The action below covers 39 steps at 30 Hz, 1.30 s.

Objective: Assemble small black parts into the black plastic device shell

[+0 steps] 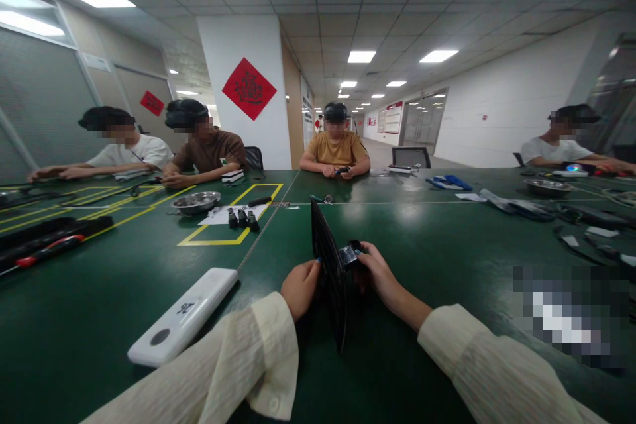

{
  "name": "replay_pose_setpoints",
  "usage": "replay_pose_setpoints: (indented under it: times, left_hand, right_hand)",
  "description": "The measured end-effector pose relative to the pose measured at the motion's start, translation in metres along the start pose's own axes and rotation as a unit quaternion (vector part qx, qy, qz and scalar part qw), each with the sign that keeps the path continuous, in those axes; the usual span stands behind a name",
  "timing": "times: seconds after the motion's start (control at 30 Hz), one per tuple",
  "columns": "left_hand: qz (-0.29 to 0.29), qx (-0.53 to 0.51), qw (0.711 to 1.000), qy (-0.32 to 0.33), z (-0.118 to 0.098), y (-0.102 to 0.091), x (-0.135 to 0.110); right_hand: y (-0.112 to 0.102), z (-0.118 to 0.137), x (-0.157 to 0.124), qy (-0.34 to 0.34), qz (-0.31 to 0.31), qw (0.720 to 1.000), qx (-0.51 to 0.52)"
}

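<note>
A thin black flat panel stands upright on edge in front of me, seen nearly side-on. My left hand grips its near left side, the thumb pressed against the flat face. From the panel's right face juts a small black part with a shiny, clear-looking surface. My right hand is closed around this part, some of its fingers hidden behind it. Whether the part is fixed to the panel, I cannot tell. Left of my left hand lies a white power bank marked 26.
Black clips sit on white paper beside a metal bowl. A red-and-black tool lies far left. Cables and cloth are on the right of the green table. Several people sit around it, one directly opposite.
</note>
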<state>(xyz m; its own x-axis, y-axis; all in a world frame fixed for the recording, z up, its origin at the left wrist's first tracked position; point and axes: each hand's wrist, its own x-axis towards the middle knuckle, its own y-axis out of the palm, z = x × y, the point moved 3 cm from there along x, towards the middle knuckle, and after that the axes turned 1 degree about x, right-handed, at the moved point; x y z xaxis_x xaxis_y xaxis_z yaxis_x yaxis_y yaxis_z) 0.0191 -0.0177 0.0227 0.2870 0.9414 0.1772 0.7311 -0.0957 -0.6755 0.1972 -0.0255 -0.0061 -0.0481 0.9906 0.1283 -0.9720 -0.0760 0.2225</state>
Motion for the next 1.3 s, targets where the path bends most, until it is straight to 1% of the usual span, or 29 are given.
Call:
replay_pose_setpoints:
  times: [0.2,0.33,0.57,0.77,1.0,1.3]
  left_hand:
    - [0.005,0.014,1.0,-0.002,-0.005,-0.0012,-0.0019]
    - [0.0,0.017,1.0,0.007,-0.0051,-0.0015,-0.0019]
    - [-0.006,0.005,1.0,0.0,-0.006,-0.003,-0.0017]
    - [0.007,0.033,0.999,0.007,-0.0062,-0.0018,-0.0018]
    - [0.005,0.034,0.999,-0.002,-0.0043,-0.0018,-0.0014]
    - [0.002,0.054,0.998,0.009,-0.0077,-0.0028,-0.0024]
  right_hand:
    - [0.0,-0.001,0.0019,0.008,-0.012,1.0,-0.007]
    - [-0.0001,-0.0011,0.0018,0.009,-0.007,1.0,-0.012]
    - [-0.0006,-0.0016,0.0014,0.009,0.002,1.0,-0.018]
    - [-0.0012,-0.0027,0.0029,0.006,0.002,1.0,-0.019]
    - [-0.0011,-0.0026,0.0024,0.011,0.001,1.0,-0.011]
    - [0.0014,0.0014,0.0005,0.013,-0.005,1.0,-0.014]
